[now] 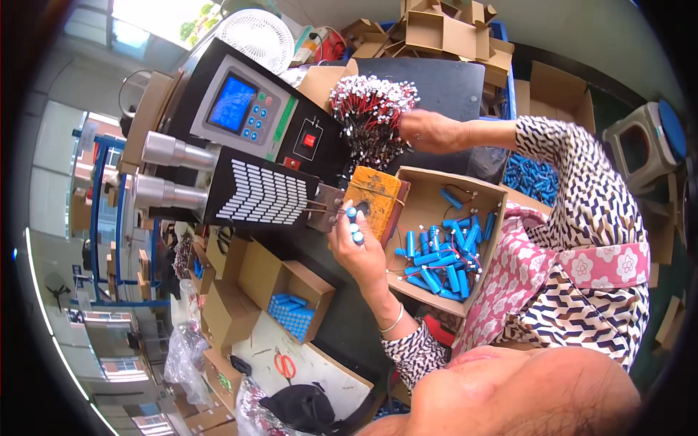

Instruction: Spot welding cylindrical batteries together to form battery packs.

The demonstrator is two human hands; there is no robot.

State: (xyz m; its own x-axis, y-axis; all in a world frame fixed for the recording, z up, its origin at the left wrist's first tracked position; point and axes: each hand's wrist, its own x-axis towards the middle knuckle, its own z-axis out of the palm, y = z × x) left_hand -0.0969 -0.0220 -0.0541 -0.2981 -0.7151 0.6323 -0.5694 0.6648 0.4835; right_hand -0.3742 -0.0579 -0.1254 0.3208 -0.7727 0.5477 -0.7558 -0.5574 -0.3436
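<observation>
My left hand (360, 247) is closed around blue battery cells (354, 228); three of their ends show between the fingers. It is right beside the thin metal electrodes (320, 207) of a black spot-welding machine (273, 171), at the near end of a worn yellow block (374, 192) with a band around it. My right hand (432, 132) has its fingers drawn together at the edge of a thick bundle of red and black wire leads with white connectors (371, 102). Whatever its fingertips hold is hidden. An open cardboard box (396, 287) with wired blue cells stands close to my body.
A smaller carton (320, 283) contains upright blue cells. Orange-handled scissors (285, 365) and a black bag (302, 407) lie on a pale board. Flattened cartons (443, 33) fill a blue crate, a white fan (256, 40) stands behind the machine, and a stool (640, 138) is at the right.
</observation>
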